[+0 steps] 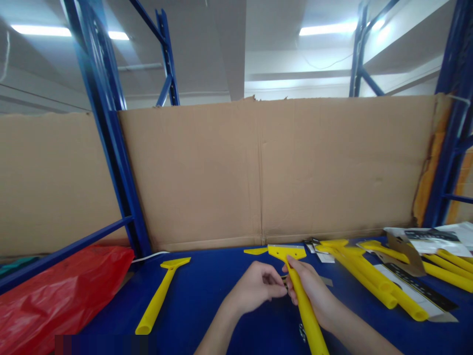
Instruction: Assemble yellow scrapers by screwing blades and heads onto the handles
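Yellow scraper, held in my right hand over the blue table, could twist if my grip slackens on its round handle, while my left hand pinches just beside it, on what I cannot tell.

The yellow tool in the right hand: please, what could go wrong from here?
Small shiny pieces appear close beside the yellow tool, so its handle might knock them away.
The overlapping yellow tools to the right could shift if the right hand bumps them.
Anything small at the left hand's fingertips, too unclear to identify, might drop.
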Motion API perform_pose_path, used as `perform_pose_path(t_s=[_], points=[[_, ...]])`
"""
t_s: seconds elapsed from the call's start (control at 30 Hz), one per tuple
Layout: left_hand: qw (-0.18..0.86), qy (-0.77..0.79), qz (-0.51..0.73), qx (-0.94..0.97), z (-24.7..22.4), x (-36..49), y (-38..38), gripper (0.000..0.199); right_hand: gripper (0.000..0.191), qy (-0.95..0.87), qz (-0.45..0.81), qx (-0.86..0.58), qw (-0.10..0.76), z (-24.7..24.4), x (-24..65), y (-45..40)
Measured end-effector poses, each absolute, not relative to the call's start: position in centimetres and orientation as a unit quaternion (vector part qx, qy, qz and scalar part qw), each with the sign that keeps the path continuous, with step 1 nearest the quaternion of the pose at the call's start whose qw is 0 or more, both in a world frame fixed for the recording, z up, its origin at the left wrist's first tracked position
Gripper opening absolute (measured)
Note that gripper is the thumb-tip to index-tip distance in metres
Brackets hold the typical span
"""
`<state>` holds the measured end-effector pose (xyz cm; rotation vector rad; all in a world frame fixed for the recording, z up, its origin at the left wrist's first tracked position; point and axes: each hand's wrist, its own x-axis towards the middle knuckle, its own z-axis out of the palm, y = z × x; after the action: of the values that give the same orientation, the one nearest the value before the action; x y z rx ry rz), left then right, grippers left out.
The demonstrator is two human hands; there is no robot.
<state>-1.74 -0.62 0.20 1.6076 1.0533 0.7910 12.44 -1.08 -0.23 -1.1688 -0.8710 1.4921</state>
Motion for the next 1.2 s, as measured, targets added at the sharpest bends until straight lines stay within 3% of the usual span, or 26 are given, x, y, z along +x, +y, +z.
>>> perform_pose_path(t_s=[0.13,0.23,0.7,1.2], points=[[0.471,0.456,0.509,0.558,0.8,-2.5,0.5,0.025,0.026,-0.369,0.619,-0.491,0.489,-0.4,12.3,-1.2],[0.456,0.456,0.561,0.52,0.5,-2.6,1.0,0.027,0.024,-0.383,0.61,-0.497,0.484,-0.6,12.2,-1.3],[0.391,0.501,0.593,0.494,0.4,-0.5,0.3,0.022,0.025,-0.455,0.547,-0.512,0.481,-0.2,11.6,-1.9],[0.546,0.455,0.599,0.369,0.9,-0.6,-0.3,0.044,0.028,-0.485,0.539,-0.504,0.469,-0.2,11.6,-1.9]])
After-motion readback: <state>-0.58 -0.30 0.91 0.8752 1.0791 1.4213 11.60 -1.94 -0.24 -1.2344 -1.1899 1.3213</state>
